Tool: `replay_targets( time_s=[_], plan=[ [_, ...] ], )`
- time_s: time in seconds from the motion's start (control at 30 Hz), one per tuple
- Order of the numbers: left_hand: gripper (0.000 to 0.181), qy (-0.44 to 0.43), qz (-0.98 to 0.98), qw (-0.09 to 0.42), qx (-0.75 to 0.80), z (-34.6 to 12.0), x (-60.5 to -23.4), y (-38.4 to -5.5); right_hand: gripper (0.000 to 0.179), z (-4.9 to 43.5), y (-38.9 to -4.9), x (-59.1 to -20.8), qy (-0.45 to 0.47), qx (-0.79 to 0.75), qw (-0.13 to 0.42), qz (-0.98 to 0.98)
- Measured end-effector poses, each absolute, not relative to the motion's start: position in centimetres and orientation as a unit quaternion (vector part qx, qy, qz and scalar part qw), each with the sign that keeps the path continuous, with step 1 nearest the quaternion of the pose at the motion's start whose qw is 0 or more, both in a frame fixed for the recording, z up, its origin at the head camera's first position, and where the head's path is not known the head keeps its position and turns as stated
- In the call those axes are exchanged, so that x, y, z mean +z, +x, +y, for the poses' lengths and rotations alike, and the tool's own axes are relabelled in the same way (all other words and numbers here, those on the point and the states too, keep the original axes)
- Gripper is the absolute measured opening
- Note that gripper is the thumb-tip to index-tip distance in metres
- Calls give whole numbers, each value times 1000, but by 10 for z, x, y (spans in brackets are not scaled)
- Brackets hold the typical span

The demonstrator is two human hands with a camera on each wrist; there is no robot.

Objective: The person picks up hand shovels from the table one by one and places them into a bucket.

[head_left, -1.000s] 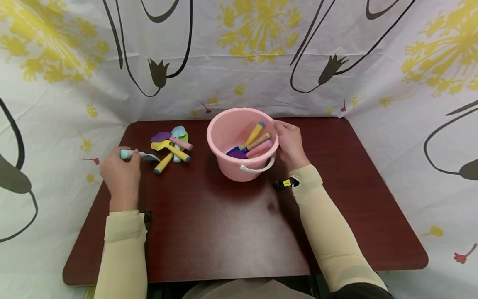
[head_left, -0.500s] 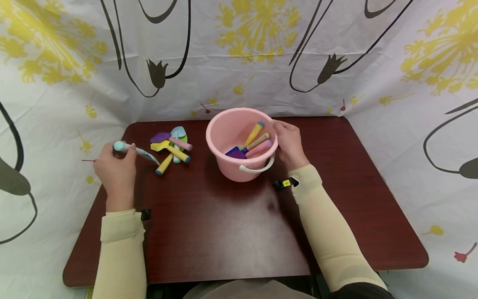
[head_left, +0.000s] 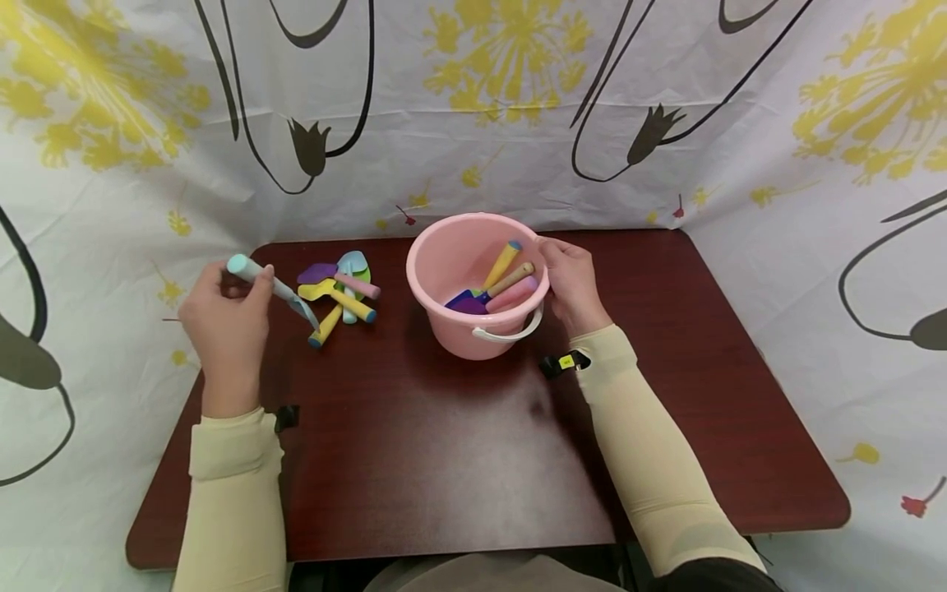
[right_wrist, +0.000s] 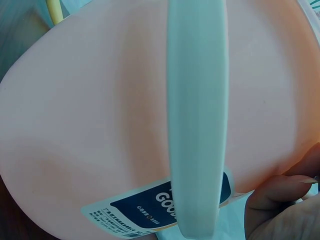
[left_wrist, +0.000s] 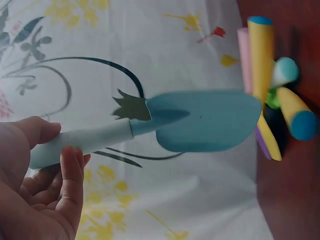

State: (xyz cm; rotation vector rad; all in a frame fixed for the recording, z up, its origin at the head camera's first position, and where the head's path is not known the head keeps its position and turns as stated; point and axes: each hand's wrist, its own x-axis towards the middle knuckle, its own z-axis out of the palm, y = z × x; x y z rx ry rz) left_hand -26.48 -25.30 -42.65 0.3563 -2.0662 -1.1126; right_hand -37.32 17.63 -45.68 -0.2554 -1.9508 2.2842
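My left hand pinches the pale mint handle of a light blue toy shovel between thumb and fingers. The shovel is raised at a slant, its blade pointing down toward a small pile of toy garden tools. My right hand grips the rim of a pink bucket at its right side. Inside the bucket lie several toy tools, among them one with a yellow handle, one with a tan handle and one with a pink handle. In the right wrist view, the bucket's wall and pale handle fill most of the picture.
The pile at the table's left holds a yellow tool, a purple blade, a pink handle and a light blue blade, overlapping. The dark red table is bordered by a patterned white cloth.
My left hand has lifted and shifted slightly left, tilting the shovel so its handle end rises and its blade points down. The right hand and bucket stay nearly still.
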Motion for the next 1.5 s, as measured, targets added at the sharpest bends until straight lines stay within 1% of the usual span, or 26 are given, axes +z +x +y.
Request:
replay_targets(
  time_s=[0.13,0.3,0.5,0.8,0.97,1.13,1.4,1.5],
  plan=[
    [38,112,-814,361,-441,-241,-412,-262,38,177,-372,-456,-85,752,62,-651],
    [42,69,-816,357,-449,-226,-393,-263,38,178,-371,-454,-81,750,60,-654],
    [39,5,-803,357,-478,-207,-372,-269,37,179,-370,-454,-79,752,60,-652],
    [35,-79,-792,344,-499,-169,-342,-278,38,178,-368,-452,-75,757,61,-646],
    [37,-123,-794,329,-497,-150,-328,-286,36,179,-370,-453,-76,756,63,-647],
    [39,-133,-820,310,-463,-136,-320,-300,35,179,-370,-454,-72,758,64,-645],
    [40,-151,-827,309,-445,-123,-307,-315,35,177,-371,-455,-68,757,59,-647],
    [39,-148,-829,296,-451,-117,-303,-322,36,178,-371,-454,-68,754,56,-651]
  ],
)
